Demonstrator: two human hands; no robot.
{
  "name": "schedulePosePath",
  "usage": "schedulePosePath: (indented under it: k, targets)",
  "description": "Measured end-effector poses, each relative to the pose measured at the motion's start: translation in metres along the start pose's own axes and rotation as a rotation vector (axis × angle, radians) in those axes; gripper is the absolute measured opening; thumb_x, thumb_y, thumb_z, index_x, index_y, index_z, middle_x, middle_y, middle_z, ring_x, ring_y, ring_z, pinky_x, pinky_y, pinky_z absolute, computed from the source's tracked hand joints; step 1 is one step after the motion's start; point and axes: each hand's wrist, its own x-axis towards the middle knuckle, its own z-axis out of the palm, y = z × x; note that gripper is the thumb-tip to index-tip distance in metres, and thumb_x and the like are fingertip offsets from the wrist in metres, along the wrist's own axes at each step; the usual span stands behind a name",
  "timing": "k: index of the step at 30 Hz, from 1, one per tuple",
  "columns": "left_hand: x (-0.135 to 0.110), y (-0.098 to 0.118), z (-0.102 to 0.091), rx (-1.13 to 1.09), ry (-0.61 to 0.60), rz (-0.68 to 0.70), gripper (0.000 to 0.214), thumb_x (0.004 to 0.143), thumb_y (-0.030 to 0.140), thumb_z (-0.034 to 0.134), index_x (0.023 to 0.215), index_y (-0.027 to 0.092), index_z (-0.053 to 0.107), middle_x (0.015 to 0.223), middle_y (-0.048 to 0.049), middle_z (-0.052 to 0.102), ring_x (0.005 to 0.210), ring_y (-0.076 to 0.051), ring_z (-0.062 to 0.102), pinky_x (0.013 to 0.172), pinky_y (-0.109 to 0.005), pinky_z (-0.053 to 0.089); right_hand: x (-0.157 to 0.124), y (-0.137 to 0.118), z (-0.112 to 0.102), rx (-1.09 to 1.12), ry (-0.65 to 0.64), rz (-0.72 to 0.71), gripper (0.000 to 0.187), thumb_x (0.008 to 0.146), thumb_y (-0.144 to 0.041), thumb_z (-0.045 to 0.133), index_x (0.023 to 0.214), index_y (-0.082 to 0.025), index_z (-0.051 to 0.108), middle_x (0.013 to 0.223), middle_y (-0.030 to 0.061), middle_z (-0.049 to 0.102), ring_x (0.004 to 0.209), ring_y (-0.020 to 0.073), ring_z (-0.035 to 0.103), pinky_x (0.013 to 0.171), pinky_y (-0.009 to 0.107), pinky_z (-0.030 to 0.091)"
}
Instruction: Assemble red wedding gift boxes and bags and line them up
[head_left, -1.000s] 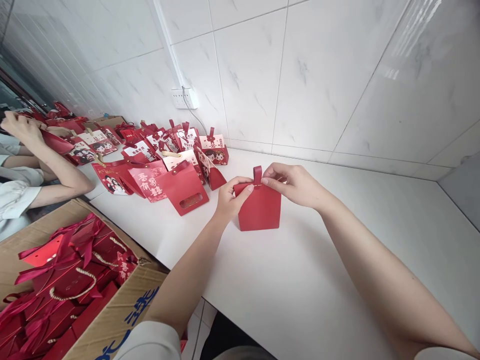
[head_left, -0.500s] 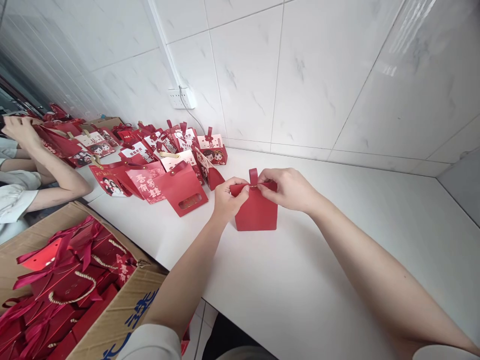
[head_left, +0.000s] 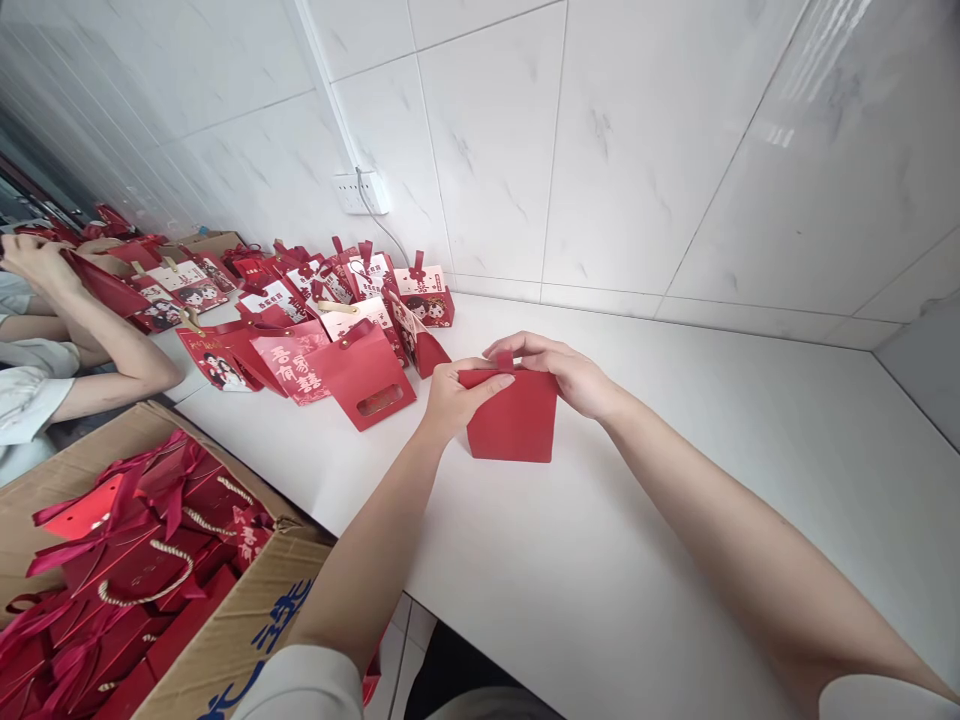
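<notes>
A plain red paper gift bag (head_left: 511, 425) stands upright on the white table in front of me, with a short ribbon loop (head_left: 505, 359) at its top edge. My left hand (head_left: 459, 395) grips the top left corner, thumb across the near face. Behind the top right edge is my right hand (head_left: 574, 375), its bent fingers reaching left behind the ribbon loop. The bag hides the right thumb and part of those fingers. To the left stands another red gift bag (head_left: 364, 370) with a small oval window, among several printed ones.
A cardboard carton (head_left: 247, 610) full of red boxes with ribbons and rope handles stands at the lower left. Another person's arm (head_left: 112, 345) rests at the table's left. Along the back runs a tiled wall with a power socket (head_left: 360, 193).
My right hand has shifted from the front of the top edge to behind it. My left thumb now lies further across the bag's face. The ribbon loop looks lower.
</notes>
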Motion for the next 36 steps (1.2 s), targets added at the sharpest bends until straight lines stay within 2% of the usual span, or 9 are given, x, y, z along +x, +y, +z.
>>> schedulePosePath:
  k: [5,14,19,22,24,28,31,34,36]
  targets:
    - [0.0,-0.003,0.001,-0.041,0.016,0.015,0.027,0.065,0.038,0.081,0.079,0.016,0.075,0.074,-0.0027,0.07,0.068,-0.017,0.064,0.064,-0.028,0.051,0.0,0.0,0.003,-0.017,0.054,-0.058,0.02,0.089,-0.035,0.058,0.104,-0.024,0.065,0.107,0.0022,0.067,0.093,0.0182,0.064,0.077,0.031,0.052]
    - [-0.001,-0.005,0.009,0.065,0.155,0.148,0.02,0.067,0.034,0.08,0.075,0.016,0.075,0.073,-0.0043,0.072,0.072,-0.019,0.067,0.068,-0.029,0.053,-0.004,-0.003,0.019,-0.515,0.503,-0.226,0.019,0.086,-0.035,0.06,0.078,-0.019,0.067,0.073,0.0022,0.07,0.065,0.0169,0.064,0.061,0.029,0.05]
    - [0.0,-0.007,0.012,0.092,0.161,0.142,0.022,0.071,0.037,0.078,0.078,0.017,0.073,0.079,-0.0052,0.072,0.077,-0.019,0.068,0.071,-0.03,0.054,-0.006,-0.01,0.011,-0.434,0.392,-0.16,0.023,0.088,-0.037,0.057,0.088,-0.018,0.07,0.083,0.0038,0.072,0.074,0.019,0.067,0.065,0.031,0.052]
    - [0.003,-0.02,0.013,0.08,0.114,0.114,0.04,0.073,0.04,0.076,0.107,0.021,0.067,0.1,-0.0062,0.071,0.089,-0.02,0.068,0.077,-0.031,0.055,-0.009,-0.015,-0.008,-0.458,0.266,-0.065,0.027,0.088,-0.041,0.059,0.103,-0.021,0.069,0.098,0.0042,0.073,0.087,0.0206,0.068,0.075,0.033,0.054]
    - [0.006,-0.037,0.015,0.074,0.06,0.076,0.064,0.074,0.04,0.075,0.132,0.026,0.052,0.12,-0.008,0.065,0.104,-0.022,0.065,0.087,-0.036,0.054,-0.011,-0.018,-0.023,-0.547,0.202,0.021,0.028,0.084,-0.043,0.065,0.104,-0.023,0.069,0.101,0.0042,0.073,0.092,0.0216,0.068,0.08,0.035,0.053]
    - [0.013,-0.072,0.016,0.223,0.156,-0.085,0.082,0.081,0.039,0.069,0.15,0.027,0.026,0.151,-0.0143,0.036,0.13,-0.028,0.048,0.108,-0.046,0.04,-0.015,-0.025,-0.043,-0.593,0.321,0.23,0.038,0.083,-0.055,0.063,0.099,-0.021,0.067,0.085,0.0071,0.074,0.075,0.0225,0.07,0.07,0.035,0.055]
    - [0.016,-0.077,0.016,0.245,0.24,-0.136,0.068,0.091,0.044,0.053,0.15,0.024,0.027,0.152,-0.0149,0.036,0.135,-0.028,0.044,0.114,-0.047,0.032,-0.017,-0.033,-0.043,-0.467,0.359,0.295,0.049,0.09,-0.064,0.046,0.102,-0.02,0.064,0.07,0.0068,0.071,0.06,0.0207,0.068,0.06,0.034,0.054]
    - [0.013,-0.065,0.016,0.118,0.132,-0.054,0.058,0.095,0.054,0.039,0.145,0.024,0.04,0.149,-0.0107,0.043,0.139,-0.025,0.039,0.116,-0.043,0.029,-0.016,-0.032,-0.042,-0.51,0.405,0.215,0.041,0.091,-0.058,0.048,0.097,-0.021,0.063,0.081,0.0073,0.071,0.064,0.0196,0.068,0.061,0.032,0.053]
    - [0.01,-0.058,0.018,0.095,0.052,-0.017,0.06,0.092,0.057,0.046,0.144,0.026,0.041,0.152,-0.0088,0.04,0.142,-0.026,0.035,0.117,-0.044,0.028,-0.012,-0.021,-0.046,-0.6,0.528,0.138,0.032,0.091,-0.051,0.052,0.096,-0.021,0.061,0.096,0.0086,0.071,0.073,0.0207,0.068,0.064,0.034,0.053]
